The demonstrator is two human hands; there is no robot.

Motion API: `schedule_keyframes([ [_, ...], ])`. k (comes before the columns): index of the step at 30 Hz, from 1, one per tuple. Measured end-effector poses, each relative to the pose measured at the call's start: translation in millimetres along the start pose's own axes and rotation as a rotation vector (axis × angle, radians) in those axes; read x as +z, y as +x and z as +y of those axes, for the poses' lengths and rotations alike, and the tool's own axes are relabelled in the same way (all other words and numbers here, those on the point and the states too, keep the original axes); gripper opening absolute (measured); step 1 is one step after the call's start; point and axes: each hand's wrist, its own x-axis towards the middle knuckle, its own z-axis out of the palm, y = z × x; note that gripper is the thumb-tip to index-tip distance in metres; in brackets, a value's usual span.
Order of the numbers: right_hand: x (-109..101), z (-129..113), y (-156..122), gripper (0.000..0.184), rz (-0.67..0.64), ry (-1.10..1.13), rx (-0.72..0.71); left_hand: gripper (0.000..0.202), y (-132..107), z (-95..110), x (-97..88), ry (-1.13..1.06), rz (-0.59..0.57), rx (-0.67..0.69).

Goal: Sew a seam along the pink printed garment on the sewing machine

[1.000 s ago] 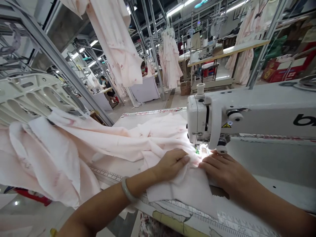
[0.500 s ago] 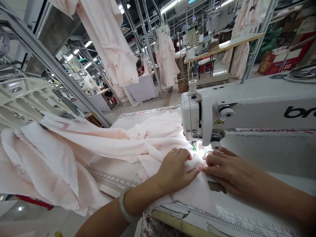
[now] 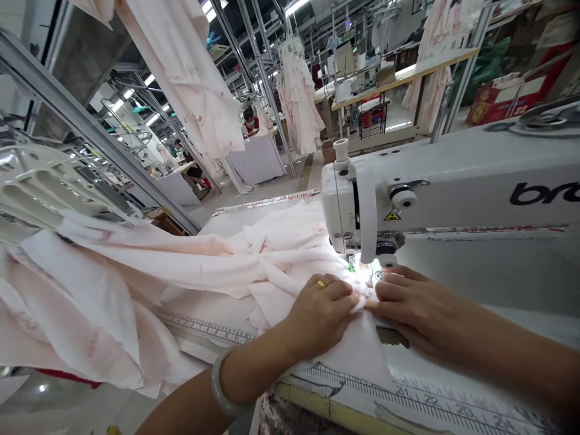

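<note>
Pale pink fabric (image 3: 212, 269) with faint darker spots spreads in folds across the sewing table, its front edge gathered under the lit needle area. Just in front of the sewing machine (image 3: 453, 187), my left hand (image 3: 319, 314) is closed on the fabric, fingers curled and pressed down. My right hand (image 3: 417, 305) lies close to the right, its fingertips pinching the fabric's edge beside the presser foot. The two hands nearly meet. The needle and foot are mostly lost in the bright lamp glare, and the right fingertips are partly hidden.
Printed ruler tape (image 3: 435, 399) runs along the table's front edge. A white plastic chair back (image 3: 58, 181) stands at left under draped fabric. Pink garments (image 3: 185, 78) hang above from a metal frame (image 3: 86, 115). Other workstations and a seated person (image 3: 251, 124) are farther back.
The left fingers have curled in tighter on the fabric and the thumb is now tucked away. The right hand stays almost in place. The view has shifted slightly.
</note>
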Motion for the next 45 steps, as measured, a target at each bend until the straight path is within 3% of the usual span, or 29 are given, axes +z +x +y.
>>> schedule_keyframes([
  [5,-1.6,0.8,0.5,0.029,-0.005,-0.003,-0.010,0.024,2.4,-3.7,4.2,-0.138,0.078,-0.090],
  [11,-3.8,0.7,-0.2,0.030,0.009,-0.047,-0.008,0.025,5.3,1.1,-4.3,-0.077,-0.143,-0.052],
  [15,1.0,2.7,-3.3,0.029,0.133,-0.137,-0.028,0.027,2.9,6.0,-10.4,-0.003,-0.172,-0.050],
  [18,8.4,5.6,-5.9,0.036,0.140,-0.216,-0.044,0.027,1.9,4.2,-10.6,-0.018,-0.196,-0.035],
  [27,10.9,15.4,-3.8,0.031,0.182,-0.341,0.024,0.027,21.4,-27.5,-2.2,-0.061,-0.254,0.013],
  [32,17.5,23.6,-13.2,0.038,0.153,-0.287,0.162,0.026,24.4,-42.1,2.5,-0.056,-0.220,0.031],
  [36,21.9,25.8,-17.6,0.040,0.152,-0.256,0.192,0.028,22.5,-45.5,5.3,-0.056,-0.191,0.055],
  [41,17.3,24.6,-14.9,0.034,0.161,-0.251,0.163,0.028,25.9,-47.3,1.3,-0.065,-0.211,0.044],
  [45,4.5,13.0,-5.6,0.026,0.146,-0.201,0.039,0.032,23.7,-31.2,-16.2,-0.005,-0.257,0.020],
])
